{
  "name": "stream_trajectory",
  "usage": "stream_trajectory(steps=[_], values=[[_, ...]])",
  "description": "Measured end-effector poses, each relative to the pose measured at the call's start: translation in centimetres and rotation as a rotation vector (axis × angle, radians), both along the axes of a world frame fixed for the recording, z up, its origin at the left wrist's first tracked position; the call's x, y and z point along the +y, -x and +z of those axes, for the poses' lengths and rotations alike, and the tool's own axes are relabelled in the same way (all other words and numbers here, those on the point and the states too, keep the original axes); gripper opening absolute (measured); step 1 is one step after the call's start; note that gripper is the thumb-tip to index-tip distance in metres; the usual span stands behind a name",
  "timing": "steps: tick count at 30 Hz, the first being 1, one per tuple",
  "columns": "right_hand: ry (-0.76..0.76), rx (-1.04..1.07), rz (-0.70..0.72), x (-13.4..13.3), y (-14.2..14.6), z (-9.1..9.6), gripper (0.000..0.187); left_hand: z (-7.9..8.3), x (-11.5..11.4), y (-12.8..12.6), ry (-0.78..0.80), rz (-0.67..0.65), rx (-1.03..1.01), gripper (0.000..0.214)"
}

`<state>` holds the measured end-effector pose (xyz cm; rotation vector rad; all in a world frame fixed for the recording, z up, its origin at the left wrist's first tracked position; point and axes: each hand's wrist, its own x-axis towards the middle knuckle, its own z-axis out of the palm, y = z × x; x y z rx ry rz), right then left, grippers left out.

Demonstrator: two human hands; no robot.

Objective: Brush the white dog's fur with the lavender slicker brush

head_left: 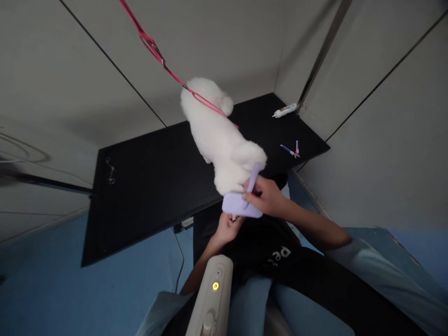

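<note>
A fluffy white dog (pixel 220 135) is on the black grooming table (pixel 154 186), its near end at the table's front edge. My right hand (pixel 268 196) is closed around the handle of a lavender slicker brush (pixel 240 204). The brush head is over the dog's leg at the edge, its smooth back facing up. Just below the brush, my left hand (pixel 229 227) is closed on a small white part that looks like the dog's paw (pixel 234 217); the brush hides most of it.
A red leash (pixel 173 74) runs from above down to the dog. Nail clippers (pixel 292 150) and a white bottle (pixel 285 110) lie on the table's right side. Scissors (pixel 111 171) lie at the left. Dark support bars (pixel 320 58) rise by the walls.
</note>
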<state>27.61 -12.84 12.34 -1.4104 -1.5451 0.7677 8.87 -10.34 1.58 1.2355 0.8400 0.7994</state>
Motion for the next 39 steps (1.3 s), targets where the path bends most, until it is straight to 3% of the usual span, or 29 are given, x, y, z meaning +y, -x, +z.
stream_trajectory(steps=[2, 3, 6, 7, 10, 11, 14, 17, 19, 22, 26, 28, 30, 33, 37, 39], values=[[-0.051, -0.040, -0.158, -0.4, -0.1, 0.0, 0.016, -0.5, -0.6, -0.3, -0.048, 0.000, 0.041, 0.019], [-0.055, -0.060, -0.149, -0.6, -0.1, -0.1, 0.017, -0.8, -0.8, -0.3, -0.069, -0.004, 0.055, 0.019], [0.014, -0.077, 0.079, -1.0, -0.1, -0.3, 0.017, -1.2, -1.3, -0.2, -0.096, 0.033, 0.065, 0.021], [0.022, -0.063, 0.079, -1.1, -0.1, -0.5, 0.017, -1.3, -1.4, 0.0, -0.110, 0.045, 0.077, 0.021], [-0.057, -0.016, -0.153, -0.9, -0.4, -0.8, 0.017, -1.1, -1.5, 0.7, -0.136, -0.023, 0.124, 0.024], [-0.067, -0.005, -0.156, -0.8, -0.4, -0.9, 0.018, -1.0, -1.5, 1.1, -0.140, -0.046, 0.131, 0.028], [-0.008, 0.054, 0.019, -0.4, -0.3, -1.4, 0.019, -1.1, -1.6, 2.0, -0.151, -0.031, 0.127, 0.044], [-0.068, 0.140, -0.157, 0.0, 0.1, -2.1, 0.018, -1.2, -1.9, 2.6, -0.133, 0.027, 0.080, 0.058], [-0.096, 0.185, -0.185, 0.2, 0.5, -2.7, 0.019, -1.0, -2.3, 2.7, -0.076, 0.039, -0.008, 0.066], [-0.020, 0.251, -0.015, 0.6, 1.2, -3.8, 0.021, -0.5, -3.0, 2.7, 0.058, 0.024, -0.227, 0.068], [-0.096, 0.322, -0.191, 1.6, 2.2, -5.2, 0.021, -0.1, -3.3, 3.2, 0.354, -0.055, -0.520, 0.062], [-0.052, 0.377, -0.090, 2.1, 2.7, -5.9, 0.021, -0.2, -3.3, 3.7, 0.459, -0.120, -0.602, 0.062], [-0.014, 0.418, -0.043, 2.4, 3.2, -6.5, 0.022, -0.4, -3.5, 4.3, 0.513, -0.173, -0.650, 0.063], [-0.062, 0.472, -0.167, 2.4, 4.0, -7.3, 0.024, -0.8, -3.8, 5.2, 0.558, -0.216, -0.662, 0.066], [0.024, 0.515, -0.025, 2.1, 4.9, -8.0, 0.027, -1.0, -3.5, 6.4, 0.607, -0.163, -0.627, 0.074], [-0.006, 0.539, -0.108, 2.0, 5.3, -8.1, 0.029, -1.1, -3.1, 6.8, 0.625, -0.122, -0.591, 0.076]])
